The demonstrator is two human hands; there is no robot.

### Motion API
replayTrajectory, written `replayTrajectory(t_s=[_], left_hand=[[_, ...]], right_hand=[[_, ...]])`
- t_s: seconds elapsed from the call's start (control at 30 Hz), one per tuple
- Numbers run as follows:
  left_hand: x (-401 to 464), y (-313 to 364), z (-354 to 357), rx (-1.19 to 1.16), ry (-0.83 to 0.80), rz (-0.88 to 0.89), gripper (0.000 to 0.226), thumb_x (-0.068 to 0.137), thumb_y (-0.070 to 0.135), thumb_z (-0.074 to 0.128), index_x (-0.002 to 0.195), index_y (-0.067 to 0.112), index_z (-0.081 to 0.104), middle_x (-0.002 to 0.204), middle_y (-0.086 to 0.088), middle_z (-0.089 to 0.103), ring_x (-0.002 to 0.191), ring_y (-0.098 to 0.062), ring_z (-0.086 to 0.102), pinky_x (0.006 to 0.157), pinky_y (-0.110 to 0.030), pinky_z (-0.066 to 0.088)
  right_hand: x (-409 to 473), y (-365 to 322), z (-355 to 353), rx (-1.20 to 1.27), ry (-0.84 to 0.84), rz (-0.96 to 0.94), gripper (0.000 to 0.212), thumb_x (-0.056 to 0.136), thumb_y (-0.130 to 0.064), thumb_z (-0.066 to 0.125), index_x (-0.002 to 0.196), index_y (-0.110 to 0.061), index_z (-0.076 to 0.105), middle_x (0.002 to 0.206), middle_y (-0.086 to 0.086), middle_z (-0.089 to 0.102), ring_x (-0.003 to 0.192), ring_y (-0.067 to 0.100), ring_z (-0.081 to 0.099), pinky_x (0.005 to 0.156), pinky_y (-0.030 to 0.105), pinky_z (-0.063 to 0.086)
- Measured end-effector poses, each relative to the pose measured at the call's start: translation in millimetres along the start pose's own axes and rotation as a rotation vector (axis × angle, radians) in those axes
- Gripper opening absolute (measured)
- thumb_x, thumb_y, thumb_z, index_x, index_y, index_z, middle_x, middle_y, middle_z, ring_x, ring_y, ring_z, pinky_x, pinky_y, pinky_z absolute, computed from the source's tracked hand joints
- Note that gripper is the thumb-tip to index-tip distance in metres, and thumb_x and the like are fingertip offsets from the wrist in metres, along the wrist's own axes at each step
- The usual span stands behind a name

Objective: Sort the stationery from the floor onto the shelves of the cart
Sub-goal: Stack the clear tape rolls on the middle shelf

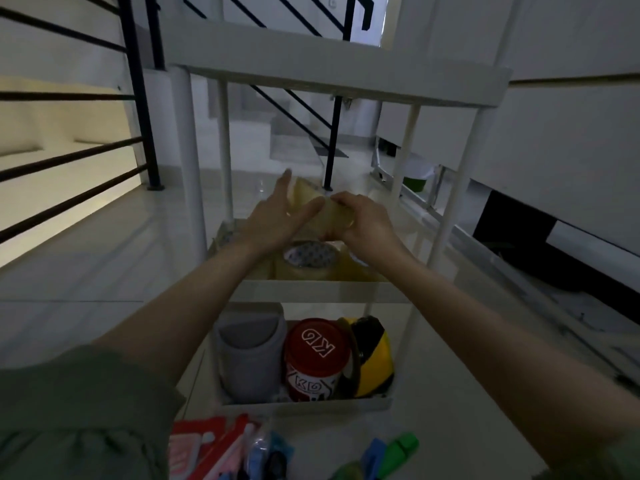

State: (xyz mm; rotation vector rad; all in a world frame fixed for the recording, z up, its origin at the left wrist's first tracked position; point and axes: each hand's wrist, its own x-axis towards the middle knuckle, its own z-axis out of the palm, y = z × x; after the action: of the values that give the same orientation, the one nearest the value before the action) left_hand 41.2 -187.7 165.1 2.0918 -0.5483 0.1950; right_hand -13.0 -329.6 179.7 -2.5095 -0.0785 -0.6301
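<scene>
Right hand [363, 225] curls round the clear tape roll [334, 220], left hand [272, 221] flat at its nine o'clock; lower it level at twelve o'clock of the shelved tape [306, 264].

Pale glossy tiled floor [104, 271]. White cart [192, 150] stands on it, centre. Loose stationery heap on tiles just before cart: red packet [194, 448], blue piece [374, 455], green marker [401, 448]; rest blurred. Black railing post [152, 161] footed at left. Green tub [415, 183] beyond cart, right.
</scene>
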Motion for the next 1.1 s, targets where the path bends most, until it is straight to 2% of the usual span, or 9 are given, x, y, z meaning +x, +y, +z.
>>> replayTrajectory(t_s=[0.07, 0.13, 0.37, 0.53, 0.63, 0.8, 0.93, 1.03, 1.1], left_hand=[[-4.7, -18.2, 10.9, 0.373, -0.073, -0.019, 0.054, 0.097, 0.044, 0.032, 0.143, 0.017, 0.032, 0.148, -0.014, 0.036, 0.130, -0.031, 0.041, 0.106, -0.038, 0.031], [-8.7, -30.3, 16.4, 0.573, -0.048, 0.040, 0.046, 0.099, 0.037, 0.027, 0.132, 0.011, 0.047, 0.132, -0.017, 0.051, 0.119, -0.032, 0.048, 0.096, -0.039, 0.037], [-4.7, -36.5, 20.7, 0.562, -0.032, 0.008, 0.039, 0.095, 0.032, 0.035, 0.126, 0.012, 0.049, 0.125, -0.016, 0.056, 0.119, -0.031, 0.047, 0.090, -0.037, 0.038], [-3.4, -40.7, 17.1, 0.554, -0.058, 0.038, 0.043, 0.088, 0.033, 0.034, 0.119, 0.011, 0.055, 0.120, -0.016, 0.057, 0.113, -0.029, 0.049, 0.079, -0.032, 0.031], [-2.7, -42.3, 18.3, 0.554, -0.040, 0.060, 0.041, 0.091, 0.035, 0.035, 0.115, 0.012, 0.057, 0.117, -0.015, 0.059, 0.111, -0.029, 0.050, 0.077, -0.031, 0.030], [-2.2, -43.7, 18.1, 0.562, -0.063, 0.082, 0.052, 0.084, 0.042, 0.030, 0.119, 0.014, 0.057, 0.120, -0.014, 0.059, 0.115, -0.028, 0.048, 0.079, -0.032, 0.032], [-2.7, -43.9, 16.1, 0.534, -0.065, 0.090, 0.039, 0.090, 0.031, 0.035, 0.119, 0.015, 0.057, 0.118, -0.012, 0.060, 0.115, -0.026, 0.047, 0.077, -0.029, 0.027], [-1.5, -46.5, 18.2, 0.566, -0.034, 0.128, 0.058, 0.079, 0.038, 0.022, 0.113, 0.011, 0.060, 0.114, -0.014, 0.062, 0.111, -0.027, 0.049, 0.078, -0.031, 0.032], [-1.4, -49.3, 21.3, 0.619, 0.010, 0.175, 0.070, 0.076, 0.046, 0.012, 0.113, 0.010, 0.060, 0.117, -0.013, 0.061, 0.112, -0.028, 0.048, 0.088, -0.036, 0.038]], right_hand=[[4.6, 11.8, 16.9, -0.187, -0.008, 0.001, 0.049, 0.089, -0.016, 0.059, 0.136, -0.020, 0.047, 0.133, 0.010, 0.047, 0.119, 0.032, 0.046, 0.095, 0.033, 0.040], [9.1, 17.5, 28.5, -0.250, -0.049, 0.020, 0.047, 0.094, -0.016, 0.051, 0.139, -0.023, 0.043, 0.140, 0.010, 0.042, 0.122, 0.033, 0.043, 0.100, 0.035, 0.037], [26.5, 4.0, 31.3, -0.165, -0.041, 0.111, 0.035, 0.093, -0.010, 0.049, 0.127, -0.009, 0.056, 0.123, 0.018, 0.059, 0.114, 0.032, 0.055, 0.100, 0.039, 0.043], [21.2, 8.3, 33.6, -0.130, 0.021, 0.214, 0.032, 0.095, -0.015, 0.048, 0.124, -0.007, 0.057, 0.126, 0.015, 0.058, 0.115, 0.027, 0.053, 0.092, 0.029, 0.042], [22.7, 9.0, 30.8, -0.124, -0.007, 0.221, 0.033, 0.094, -0.016, 0.049, 0.124, -0.005, 0.057, 0.126, 0.017, 0.056, 0.113, 0.029, 0.055, 0.095, 0.032, 0.043], [27.5, 9.2, 35.8, -0.259, -0.009, 0.247, 0.028, 0.096, -0.011, 0.044, 0.118, 0.000, 0.058, 0.121, 0.019, 0.056, 0.109, 0.032, 0.057, 0.091, 0.035, 0.047], [19.4, 16.6, 41.0, -0.336, -0.025, 0.212, 0.026, 0.097, -0.008, 0.041, 0.117, -0.002, 0.056, 0.122, 0.016, 0.057, 0.110, 0.026, 0.056, 0.094, 0.031, 0.043], [13.6, 28.8, 30.2, -0.249, -0.200, 0.152, 0.026, 0.098, -0.015, 0.040, 0.093, -0.003, 0.063, 0.092, 0.009, 0.062, 0.082, 0.019, 0.057, 0.078, 0.028, 0.043], [10.0, 31.2, 26.5, -0.188, -0.209, 0.148, 0.038, 0.101, -0.024, 0.034, 0.075, -0.007, 0.056, 0.075, 0.007, 0.055, 0.070, 0.017, 0.051, 0.073, 0.030, 0.041]])
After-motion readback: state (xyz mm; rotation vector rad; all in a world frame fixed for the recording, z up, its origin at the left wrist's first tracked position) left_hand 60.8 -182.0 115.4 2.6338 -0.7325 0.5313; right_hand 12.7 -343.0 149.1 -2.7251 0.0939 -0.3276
